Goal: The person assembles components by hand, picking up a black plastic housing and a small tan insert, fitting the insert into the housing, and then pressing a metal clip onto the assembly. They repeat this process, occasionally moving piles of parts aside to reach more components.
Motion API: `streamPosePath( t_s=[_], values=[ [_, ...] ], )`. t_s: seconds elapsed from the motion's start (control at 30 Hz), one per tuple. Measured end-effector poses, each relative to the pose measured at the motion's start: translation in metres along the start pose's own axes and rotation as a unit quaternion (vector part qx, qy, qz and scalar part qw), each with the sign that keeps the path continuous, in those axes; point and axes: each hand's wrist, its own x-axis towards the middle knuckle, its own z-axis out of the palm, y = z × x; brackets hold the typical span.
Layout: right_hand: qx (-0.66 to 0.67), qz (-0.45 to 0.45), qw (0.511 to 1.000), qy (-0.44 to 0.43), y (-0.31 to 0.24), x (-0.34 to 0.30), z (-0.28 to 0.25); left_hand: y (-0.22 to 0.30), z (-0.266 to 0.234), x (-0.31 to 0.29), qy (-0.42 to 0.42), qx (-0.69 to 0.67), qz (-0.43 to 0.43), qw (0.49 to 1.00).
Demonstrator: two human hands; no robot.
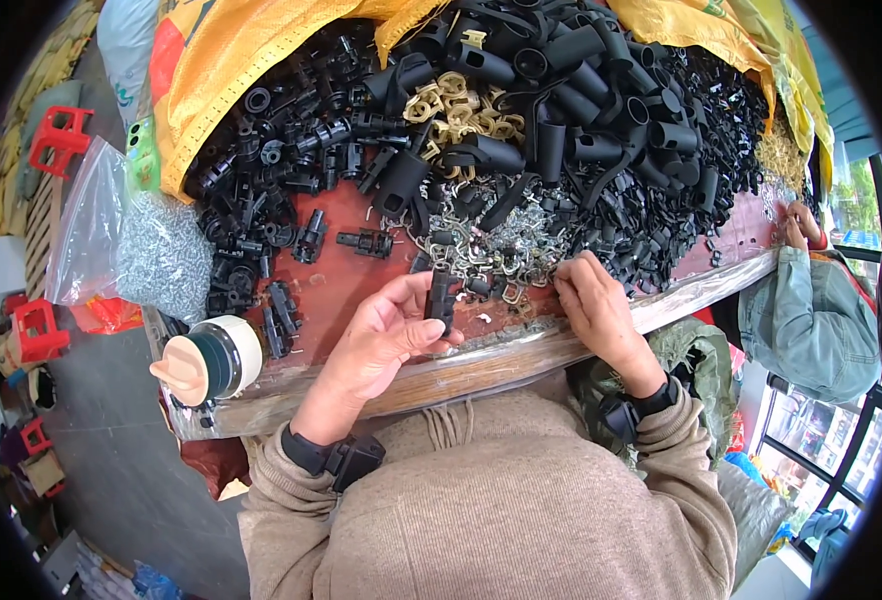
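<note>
Between the thumb and fingers of my left hand (381,340) stands a black plastic part (441,298), narrow and ribbed, held upright over the table's near edge. My right hand (601,318) is closed in a pinch at the border of a heap of small silvery metal pieces (516,240); whatever its fingertips may hold is hidden. Just beyond my left hand, a similar black part (366,242) lies on the red tabletop (336,290). Another black part (311,236) rests beside it.
Black cylindrical housings (571,100) and beige plastic rings (456,110) are heaped at the back. At the left stand a lidded cup (231,355) and a clear bag of small metal pieces (166,245). Another person's hand (799,222) is at the table's far right.
</note>
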Motion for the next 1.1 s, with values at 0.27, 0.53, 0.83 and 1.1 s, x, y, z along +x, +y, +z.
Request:
streamPosePath(
  t_s=[0.27, 0.53, 0.83, 1.1],
  values=[
    [-0.068, -0.044, 0.997, -0.016, 0.005, 0.002, 0.008, -0.016, -0.005, 0.005, -0.017, 0.044, -0.027, 0.999],
    [-0.133, -0.028, 0.988, -0.074, 0.010, 0.002, 0.013, -0.019, -0.002, 0.006, 0.008, 0.071, -0.040, 0.997],
    [0.240, 0.007, 0.962, -0.128, -0.010, 0.006, 0.002, -0.025, 0.010, 0.015, -0.026, 0.240, 0.021, 0.970],
    [0.590, 0.181, 0.747, -0.247, -0.034, 0.010, 0.028, -0.024, 0.013, 0.016, -0.009, 0.372, 0.131, 0.919]
  ],
)
